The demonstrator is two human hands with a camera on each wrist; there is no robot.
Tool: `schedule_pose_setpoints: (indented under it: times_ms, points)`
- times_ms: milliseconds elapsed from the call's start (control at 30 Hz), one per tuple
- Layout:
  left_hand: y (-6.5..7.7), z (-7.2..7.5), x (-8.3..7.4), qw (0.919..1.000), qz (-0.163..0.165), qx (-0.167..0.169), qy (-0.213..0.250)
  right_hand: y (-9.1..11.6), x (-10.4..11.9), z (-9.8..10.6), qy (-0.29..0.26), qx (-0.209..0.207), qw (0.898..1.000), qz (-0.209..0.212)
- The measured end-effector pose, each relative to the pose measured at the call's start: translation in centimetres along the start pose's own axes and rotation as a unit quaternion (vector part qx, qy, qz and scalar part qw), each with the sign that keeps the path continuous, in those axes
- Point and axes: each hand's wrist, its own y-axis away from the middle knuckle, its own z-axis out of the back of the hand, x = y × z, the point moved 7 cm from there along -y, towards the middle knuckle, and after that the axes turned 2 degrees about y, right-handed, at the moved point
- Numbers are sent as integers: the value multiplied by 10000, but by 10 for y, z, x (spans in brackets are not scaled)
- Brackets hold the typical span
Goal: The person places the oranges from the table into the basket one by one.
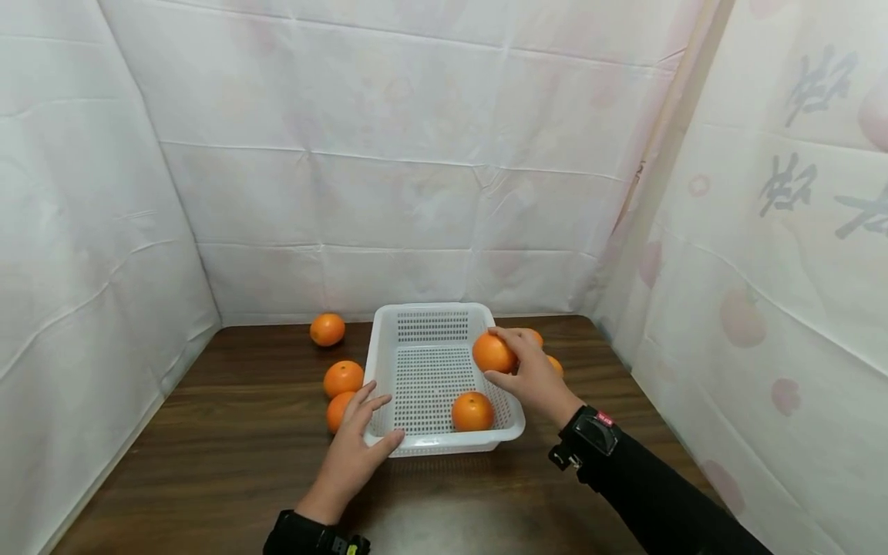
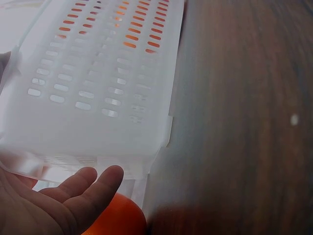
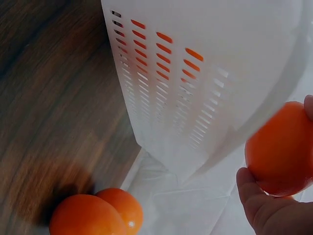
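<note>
A white perforated plastic basket (image 1: pixel 433 441) stands on the table, with one orange (image 1: pixel 473 411) lying in its near right corner. Over the basket's right rim, my right hand (image 1: pixel 530 374) grips another orange (image 1: pixel 494 352) between thumb and fingers. The right wrist view shows this held orange (image 3: pixel 281 149) right beside the rim. My left hand (image 1: pixel 354 451) is at the basket's near left corner, fingers spread along the rim. In the left wrist view the left fingers (image 2: pixel 100 193) lie close to the basket wall (image 2: pixel 83 127), with an orange (image 2: pixel 120 218) just behind them.
Left of the basket lie three oranges: one at the back (image 1: pixel 327 329), one mid-way (image 1: pixel 343 378), one partly behind my left hand (image 1: pixel 338 411). Two more oranges (image 3: pixel 88 215) sit right of the basket, partly hidden by my right hand in the head view. White sheets (image 1: pixel 388 200) enclose the table.
</note>
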Motion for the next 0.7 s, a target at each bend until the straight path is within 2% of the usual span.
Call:
schedule_pose_setpoints:
  times_ms: [200,433,700]
  points:
    - [1,-6,4,9999,20,92,119,7,-9,-9,10,13,10000,12]
    - [2,-10,7,9996,40,37,276,11,-16,-18,0,75,10000,-59]
    - [-1,-1,5,9998,-52,-151,149,-3,-6,-22,65,109,9999,69]
